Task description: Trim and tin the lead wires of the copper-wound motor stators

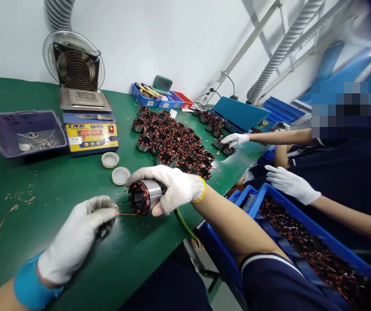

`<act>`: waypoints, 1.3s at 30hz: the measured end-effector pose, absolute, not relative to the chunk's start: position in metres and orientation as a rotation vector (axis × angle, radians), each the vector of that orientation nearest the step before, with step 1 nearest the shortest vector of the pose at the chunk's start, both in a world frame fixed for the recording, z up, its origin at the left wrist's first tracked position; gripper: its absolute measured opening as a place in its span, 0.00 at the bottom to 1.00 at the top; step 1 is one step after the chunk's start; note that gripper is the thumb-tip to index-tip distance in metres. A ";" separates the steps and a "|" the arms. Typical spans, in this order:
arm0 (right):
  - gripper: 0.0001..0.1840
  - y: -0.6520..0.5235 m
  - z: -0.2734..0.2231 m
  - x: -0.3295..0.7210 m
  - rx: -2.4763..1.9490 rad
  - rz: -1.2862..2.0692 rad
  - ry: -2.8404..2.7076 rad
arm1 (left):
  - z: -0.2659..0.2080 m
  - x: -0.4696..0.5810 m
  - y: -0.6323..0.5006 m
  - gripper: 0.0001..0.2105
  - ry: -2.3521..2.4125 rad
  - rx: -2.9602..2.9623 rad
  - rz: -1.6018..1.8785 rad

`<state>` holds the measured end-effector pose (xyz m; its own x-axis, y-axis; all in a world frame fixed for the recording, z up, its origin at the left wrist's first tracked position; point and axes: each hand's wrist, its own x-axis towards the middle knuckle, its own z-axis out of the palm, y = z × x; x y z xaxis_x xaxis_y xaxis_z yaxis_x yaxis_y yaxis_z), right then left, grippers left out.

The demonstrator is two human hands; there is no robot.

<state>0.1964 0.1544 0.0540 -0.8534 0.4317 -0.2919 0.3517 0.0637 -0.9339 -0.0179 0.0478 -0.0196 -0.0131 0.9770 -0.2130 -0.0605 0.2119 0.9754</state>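
A motor stator (pixel 152 193) with a silver steel body and copper windings is gripped by my gloved right hand (pixel 172 185), its open bore facing left. From its near end a thin copper lead wire (pixel 128 214) runs left to my left hand (pixel 90 226). That hand, gloved with a blue cuff at the wrist, pinches the wire's end between thumb and forefinger; its other fingers are curled and dark-stained. Two small round white dishes (pixel 110 160) sit just behind my hands. Many similar stators (pixel 172 142) are massed on the green table beyond.
A yellow-and-blue solder pot unit (pixel 91 134) with a fan (pixel 78 67) stands at the back left, beside a purple tray (pixel 30 134) of scraps. Small blue bins (pixel 146 97) line the wall. At right, a co-worker's gloved hands (pixel 235 139) work near a blue crate (pixel 318 233) of stators.
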 end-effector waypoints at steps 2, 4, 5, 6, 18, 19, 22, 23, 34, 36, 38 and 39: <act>0.47 0.155 0.061 0.195 -0.797 1.889 -2.274 | -0.019 -0.015 0.049 0.09 1.198 0.837 1.099; 0.46 0.160 0.065 0.194 -0.809 1.786 -2.316 | -0.021 -0.017 0.051 0.09 1.168 0.694 1.183; 0.45 0.164 0.066 0.194 -0.830 1.701 -2.347 | -0.022 -0.019 0.053 0.09 1.172 0.641 1.239; 0.44 0.169 0.066 0.194 -0.858 1.604 -2.381 | -0.022 -0.021 0.055 0.08 1.182 0.602 1.293; 0.36 0.214 0.053 0.177 -1.208 1.329 -2.611 | -0.030 -0.022 0.055 0.14 1.281 0.650 1.295; 0.35 0.216 0.052 0.175 -1.231 1.326 -2.624 | -0.030 -0.021 0.055 0.14 1.284 0.653 1.288; 0.31 0.219 0.053 0.171 -1.290 1.282 -2.661 | -0.029 -0.020 0.056 0.15 1.287 0.659 1.278; 0.30 0.220 0.053 0.170 -1.299 1.273 -2.666 | -0.028 -0.019 0.057 0.15 1.288 0.660 1.277; 0.27 0.226 0.049 0.167 -1.294 1.306 -2.660 | -0.027 -0.019 0.055 0.18 1.321 0.734 1.233; 0.27 0.225 0.048 0.165 -1.333 1.276 -2.688 | -0.026 -0.019 0.055 0.18 1.328 0.757 1.221; 0.27 0.223 0.049 0.162 -1.370 1.239 -2.706 | -0.025 -0.018 0.055 0.18 1.332 0.782 1.208; 0.27 0.221 0.049 0.160 -1.384 1.219 -2.716 | -0.025 -0.018 0.055 0.18 1.336 0.794 1.200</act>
